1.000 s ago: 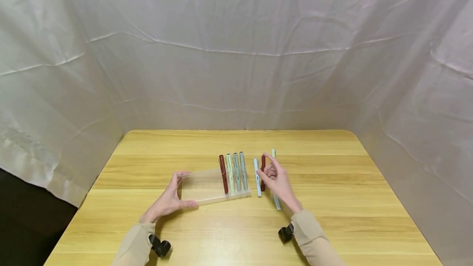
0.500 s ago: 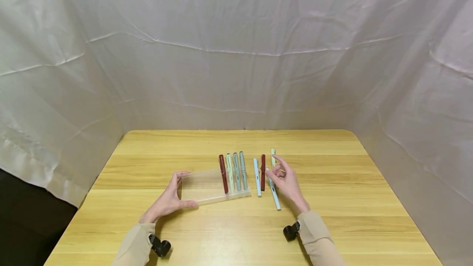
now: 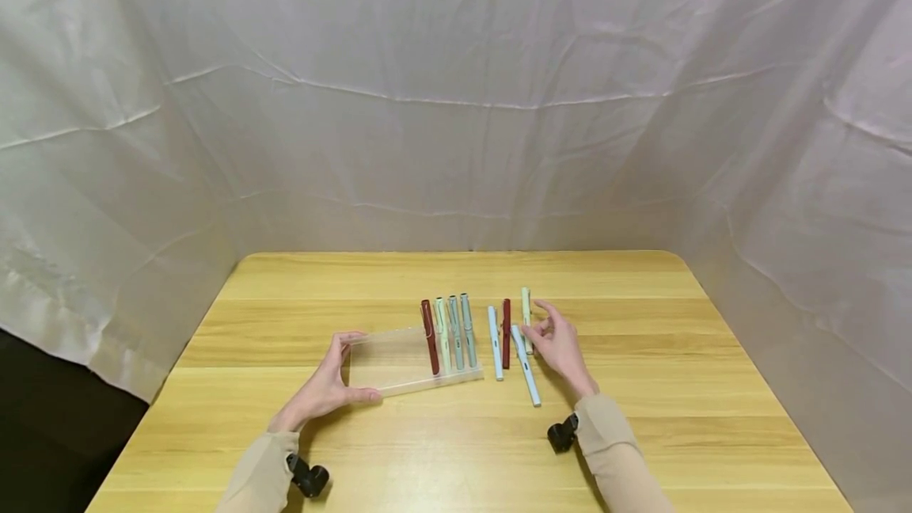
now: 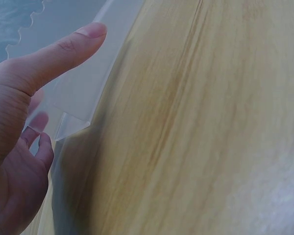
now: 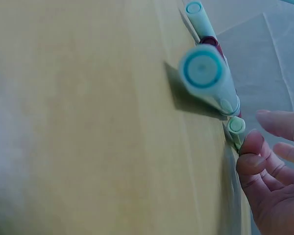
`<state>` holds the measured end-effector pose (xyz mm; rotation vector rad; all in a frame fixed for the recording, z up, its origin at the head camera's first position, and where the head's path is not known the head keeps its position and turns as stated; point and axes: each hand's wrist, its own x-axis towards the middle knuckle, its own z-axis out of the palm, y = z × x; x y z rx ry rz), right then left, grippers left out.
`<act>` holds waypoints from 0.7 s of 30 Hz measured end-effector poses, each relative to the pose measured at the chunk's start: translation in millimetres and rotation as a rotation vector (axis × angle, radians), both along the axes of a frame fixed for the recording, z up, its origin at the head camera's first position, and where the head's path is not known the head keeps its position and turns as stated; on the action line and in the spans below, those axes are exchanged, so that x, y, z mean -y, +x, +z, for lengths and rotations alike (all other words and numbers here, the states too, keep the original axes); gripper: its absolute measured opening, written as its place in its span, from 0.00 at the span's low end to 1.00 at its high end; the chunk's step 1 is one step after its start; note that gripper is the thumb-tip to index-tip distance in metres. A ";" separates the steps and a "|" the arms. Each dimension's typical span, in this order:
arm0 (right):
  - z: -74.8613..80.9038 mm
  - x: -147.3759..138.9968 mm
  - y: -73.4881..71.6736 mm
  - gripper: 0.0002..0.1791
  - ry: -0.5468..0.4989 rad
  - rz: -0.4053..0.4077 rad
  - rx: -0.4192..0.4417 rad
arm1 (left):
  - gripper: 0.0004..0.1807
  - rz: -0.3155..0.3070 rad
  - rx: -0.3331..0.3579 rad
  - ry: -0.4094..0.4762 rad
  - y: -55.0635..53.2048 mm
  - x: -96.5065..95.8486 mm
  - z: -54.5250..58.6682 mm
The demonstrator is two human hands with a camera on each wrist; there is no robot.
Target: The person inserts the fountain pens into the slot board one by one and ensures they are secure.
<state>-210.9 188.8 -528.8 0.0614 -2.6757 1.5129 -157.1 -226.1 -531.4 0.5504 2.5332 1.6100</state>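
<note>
Since the earlier head view, we are seeing the right hand [image 3: 559,345] shifting rightward, from the loose dark red pen [image 3: 507,333] to the slanted light-blue pen [image 3: 526,368] and the loose pale green pen [image 3: 526,307]. Its thumb and index finger are standing moderately apart; whether they are touching either pen, we are not managing to tell. Farther left, the straighter light-blue pen [image 3: 495,343] is lying between the loose dark red pen and the clear tray [image 3: 388,362]. Four pens [image 3: 457,331] are lying side by side at the tray's right end. The left hand [image 3: 326,385] is gripping its left end, the wooden surface [image 3: 427,457] extending beneath.
</note>
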 end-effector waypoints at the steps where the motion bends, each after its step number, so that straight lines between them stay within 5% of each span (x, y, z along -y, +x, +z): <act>1: -0.3 -0.7 -0.4 0.35 0.007 0.003 0.004 | 0.54 0.001 0.002 0.000 0.1 -0.1 0.2; 9: 2.6 -4.1 -0.4 0.37 0.028 0.045 0.033 | 0.56 0.004 -0.004 -0.016 -0.7 0.3 -0.6; 21: 11.2 -24.5 16.7 0.47 -0.061 0.144 0.226 | 0.56 0.014 0.024 -0.015 0.0 0.6 -0.5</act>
